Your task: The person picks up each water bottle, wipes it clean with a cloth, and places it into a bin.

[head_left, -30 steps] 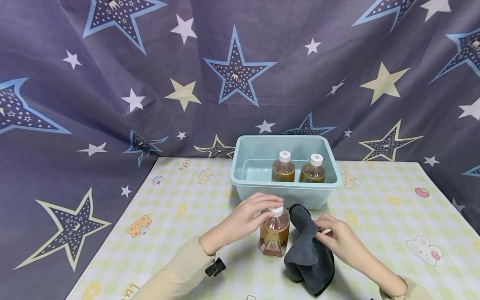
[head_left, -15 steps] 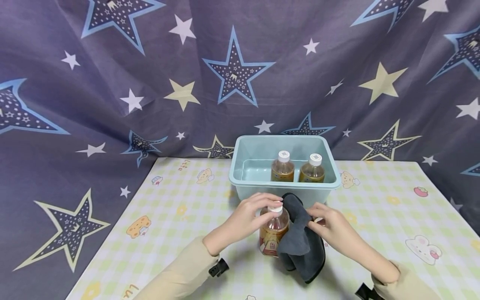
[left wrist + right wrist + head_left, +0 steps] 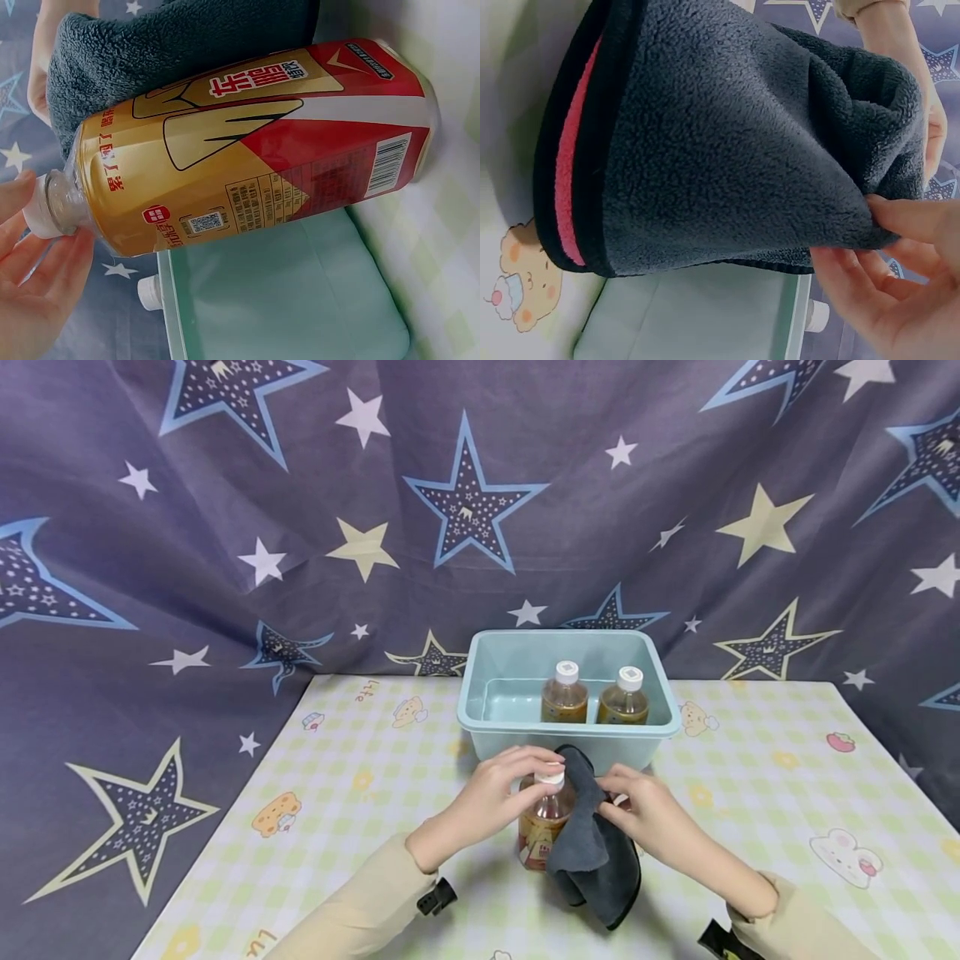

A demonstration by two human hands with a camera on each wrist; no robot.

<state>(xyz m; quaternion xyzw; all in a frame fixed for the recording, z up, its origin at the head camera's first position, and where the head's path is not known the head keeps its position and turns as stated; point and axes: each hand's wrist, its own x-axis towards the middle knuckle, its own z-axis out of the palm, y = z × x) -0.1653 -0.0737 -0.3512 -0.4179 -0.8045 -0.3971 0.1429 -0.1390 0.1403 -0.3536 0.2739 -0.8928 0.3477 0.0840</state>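
A bottle with a gold and red label (image 3: 225, 142) and a white cap stands upright on the table in front of the bin. With thumb and fingers, my left hand (image 3: 501, 787) holds it at the cap (image 3: 46, 206). My right hand (image 3: 643, 806) pinches a dark grey fleecy cloth (image 3: 588, 852) between thumb and fingers. The cloth hangs folded against the bottle's right side and covers part of it in the head view. In the right wrist view the cloth (image 3: 720, 142) shows a black edge and a strip of pink, and it hides the bottle.
Behind the hands stands a light blue plastic bin (image 3: 510, 727). Two capped bottles, one left (image 3: 565, 697) and one right (image 3: 623, 700), stand in its right half. A checked tablecloth (image 3: 420, 752) covers the table, and a star-patterned curtain (image 3: 315, 468) hangs behind.
My right hand has carried the cloth leftward and slightly up, from beside the bottle to against it. The left hand keeps its hold at the cap, nearly still.
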